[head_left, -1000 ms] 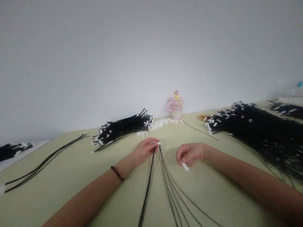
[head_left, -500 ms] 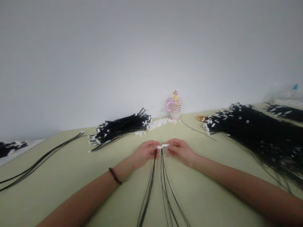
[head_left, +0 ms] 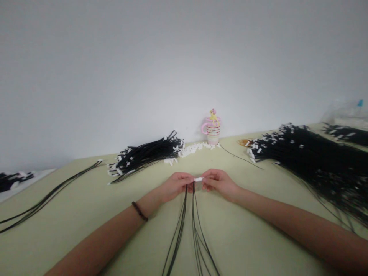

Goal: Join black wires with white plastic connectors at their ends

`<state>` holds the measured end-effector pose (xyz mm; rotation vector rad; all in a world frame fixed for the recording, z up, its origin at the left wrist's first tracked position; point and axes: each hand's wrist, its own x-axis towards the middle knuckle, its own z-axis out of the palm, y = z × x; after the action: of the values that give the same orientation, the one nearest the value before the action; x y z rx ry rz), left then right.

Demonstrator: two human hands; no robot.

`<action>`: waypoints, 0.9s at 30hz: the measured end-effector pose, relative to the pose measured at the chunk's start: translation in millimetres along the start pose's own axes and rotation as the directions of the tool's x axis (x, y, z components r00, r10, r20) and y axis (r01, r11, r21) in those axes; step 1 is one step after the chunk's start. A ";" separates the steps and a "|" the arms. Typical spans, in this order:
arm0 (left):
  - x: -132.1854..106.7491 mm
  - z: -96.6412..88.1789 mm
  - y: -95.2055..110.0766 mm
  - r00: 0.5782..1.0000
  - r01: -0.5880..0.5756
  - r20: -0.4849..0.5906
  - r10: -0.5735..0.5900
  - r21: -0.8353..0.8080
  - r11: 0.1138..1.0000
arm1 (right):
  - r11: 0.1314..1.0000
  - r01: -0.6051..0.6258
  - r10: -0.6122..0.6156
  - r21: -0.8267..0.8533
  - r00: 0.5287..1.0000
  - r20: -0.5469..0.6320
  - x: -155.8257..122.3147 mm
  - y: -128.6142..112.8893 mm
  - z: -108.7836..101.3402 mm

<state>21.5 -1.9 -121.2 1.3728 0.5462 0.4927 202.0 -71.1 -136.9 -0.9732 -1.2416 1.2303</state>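
Observation:
My left hand (head_left: 176, 186) pinches the far ends of several thin black wires (head_left: 184, 230) that run back toward me over the pale green table (head_left: 86, 214). My right hand (head_left: 219, 183) pinches a small white connector (head_left: 198, 179), pressed against the wire ends held by the left fingertips. Both hands meet at the table's middle, fingers closed. A dark bead bracelet (head_left: 139, 211) circles my left wrist.
A bundle of black wires with white connectors (head_left: 143, 156) lies behind my left hand, beside loose white connectors (head_left: 192, 149) and a pink striped cup (head_left: 213, 131). A large wire pile (head_left: 310, 161) fills the right. More black wires (head_left: 48, 197) trail at left.
My right hand has brought the white connector from lower right up to my left hand's wire ends, and the two now touch. The loose wires have drawn closer together.

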 end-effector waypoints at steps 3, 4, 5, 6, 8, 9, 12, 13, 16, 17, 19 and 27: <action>0.8 -1.0 0.6 1.000 0.011 0.005 -0.011 -0.026 1.000 | 1.000 0.012 -0.012 -0.018 1.000 -0.001 -0.6 -0.6 1.3; 0.9 -1.2 0.6 1.000 0.011 0.005 -0.010 -0.024 1.000 | 1.000 0.016 -0.016 -0.021 1.000 -0.007 -0.8 -0.9 2.1; 0.9 -1.4 0.5 1.000 0.009 0.007 -0.009 -0.017 1.000 | 1.000 0.016 -0.016 -0.026 1.000 -0.013 -0.8 -1.3 2.9; 1.0 -1.5 0.4 1.000 0.008 0.010 -0.008 -0.009 1.000 | 0.999 0.014 -0.015 -0.031 1.000 -0.022 -0.8 -1.6 3.7; 0.9 -1.7 0.3 1.000 0.009 0.014 -0.009 0.007 1.000 | 0.999 0.009 -0.010 -0.044 0.999 -0.031 -0.7 -2.0 4.9; 0.8 -1.7 0.5 1.000 0.012 0.015 -0.013 0.014 1.000 | 0.999 0.007 -0.009 -0.050 0.999 -0.033 -0.7 -2.1 5.2; 0.4 -1.8 1.1 0.999 0.018 0.026 -0.019 0.028 0.999 | 0.998 0.006 -0.009 -0.056 0.999 -0.043 -1.1 -2.4 4.8; 0.3 -1.8 1.4 0.999 0.018 0.032 -0.019 0.033 0.999 | 0.999 0.006 -0.009 -0.054 0.999 -0.048 -1.3 -2.6 4.5; -0.3 -1.8 1.7 0.999 0.011 0.039 -0.013 0.045 0.999 | 0.999 0.005 -0.007 -0.040 0.998 -0.056 -1.9 -2.7 4.2; -0.4 -1.8 1.7 0.999 0.009 0.040 -0.011 0.051 0.999 | 0.999 0.003 -0.005 -0.036 0.999 -0.053 -2.0 -2.6 4.2; -0.7 -1.8 1.5 0.999 0.004 0.037 -0.006 0.063 0.998 | 0.999 -0.005 0.003 -0.032 0.999 -0.038 -2.0 -2.1 4.6; 0.0 2.5 1.0 0.999 -0.017 -0.042 0.017 0.016 1.000 | 1.000 0.009 -0.009 -0.012 1.000 -0.006 -0.7 -1.4 5.5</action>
<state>23.0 -3.7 -119.9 1.3856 0.5739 0.5327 196.8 -72.5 -134.9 -0.9787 -1.2480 1.2135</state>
